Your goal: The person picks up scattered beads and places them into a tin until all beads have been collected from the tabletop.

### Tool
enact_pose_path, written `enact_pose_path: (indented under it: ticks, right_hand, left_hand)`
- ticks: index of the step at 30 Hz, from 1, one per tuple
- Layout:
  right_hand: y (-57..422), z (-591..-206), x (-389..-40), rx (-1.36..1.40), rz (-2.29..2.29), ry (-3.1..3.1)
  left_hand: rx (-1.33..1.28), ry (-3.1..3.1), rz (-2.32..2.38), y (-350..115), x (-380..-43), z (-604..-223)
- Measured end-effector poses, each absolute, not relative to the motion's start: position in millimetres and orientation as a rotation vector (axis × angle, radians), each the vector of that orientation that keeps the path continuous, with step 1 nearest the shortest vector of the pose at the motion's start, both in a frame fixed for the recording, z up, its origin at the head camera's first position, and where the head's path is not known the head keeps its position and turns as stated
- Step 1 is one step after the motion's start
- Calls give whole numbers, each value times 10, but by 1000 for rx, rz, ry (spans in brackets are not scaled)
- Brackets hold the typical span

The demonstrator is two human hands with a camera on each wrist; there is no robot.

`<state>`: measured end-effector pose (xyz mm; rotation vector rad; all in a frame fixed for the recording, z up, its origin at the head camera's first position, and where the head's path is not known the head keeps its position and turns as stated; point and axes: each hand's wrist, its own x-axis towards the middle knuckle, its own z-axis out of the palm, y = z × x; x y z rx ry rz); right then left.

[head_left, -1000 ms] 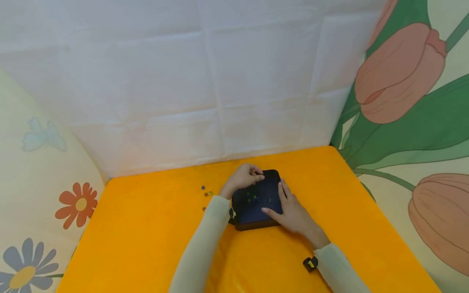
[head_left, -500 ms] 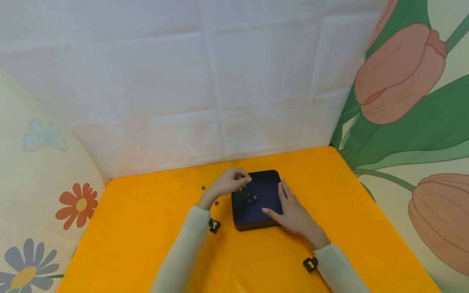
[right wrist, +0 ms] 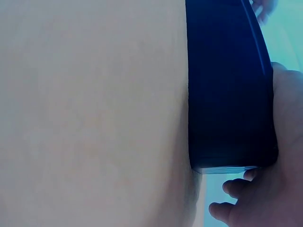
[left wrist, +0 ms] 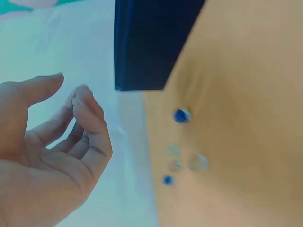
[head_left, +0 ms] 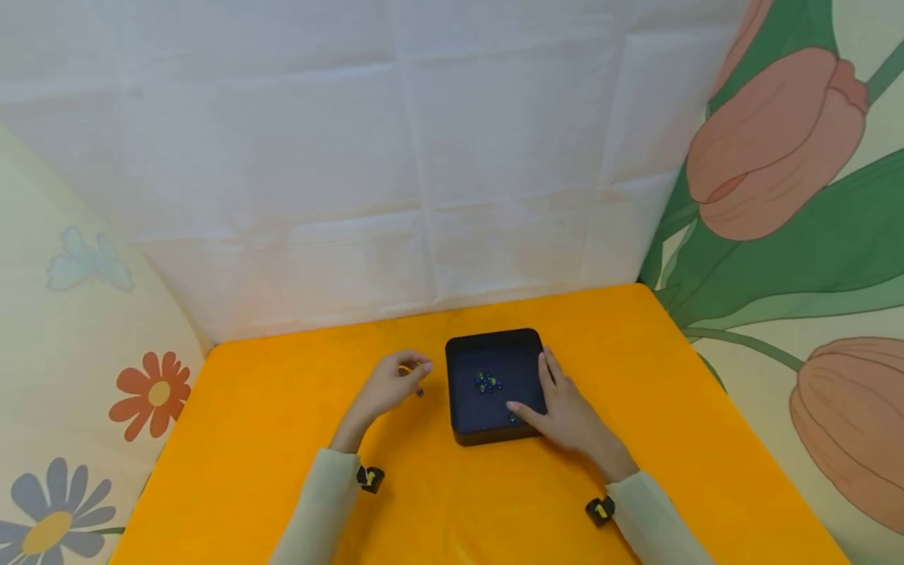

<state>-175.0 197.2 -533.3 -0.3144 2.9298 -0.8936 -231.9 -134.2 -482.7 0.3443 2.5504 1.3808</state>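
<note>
A black square tray (head_left: 494,437) sits on the yellow table, with several small glass marbles (head_left: 487,383) clustered on its floor. One more marble (head_left: 512,418) lies by the right thumb. My right hand (head_left: 568,408) grips the tray's right wall, thumb over the rim and fingers along the outside. Left of the tray hovers my left hand (head_left: 384,388), its fingers loosely bent; the left wrist view shows a gap between thumb and fingers with nothing in it. A dark marble (head_left: 420,391) lies just below its fingertips. Blurred blue (left wrist: 181,115) and clear marbles (left wrist: 198,162) lie on the table.
A white sheet (head_left: 318,157) hangs behind the table's back edge. Flower-printed cloths stand at the left and right sides. Yellow cloth (head_left: 268,439) covers the table, and each wrist wears a small black camera (head_left: 600,510).
My left hand has moved from over the tray to the left, above the loose marbles. A marble now shows near the right thumb inside the tray. The right hand keeps its place.
</note>
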Motion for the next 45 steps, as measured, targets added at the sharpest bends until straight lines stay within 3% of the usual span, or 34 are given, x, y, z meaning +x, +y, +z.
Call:
enact_pose_path:
  ticks: [19, 45]
  right_hand:
    - [1973, -5347, -1791, -303, -881, 2928]
    - [1980, -5360, -1757, -307, -890, 2914]
  left_hand:
    - [94, 2592, 1460, -1855, -2094, -5326]
    - [149, 2692, 1239, -1924, -2116, -5388]
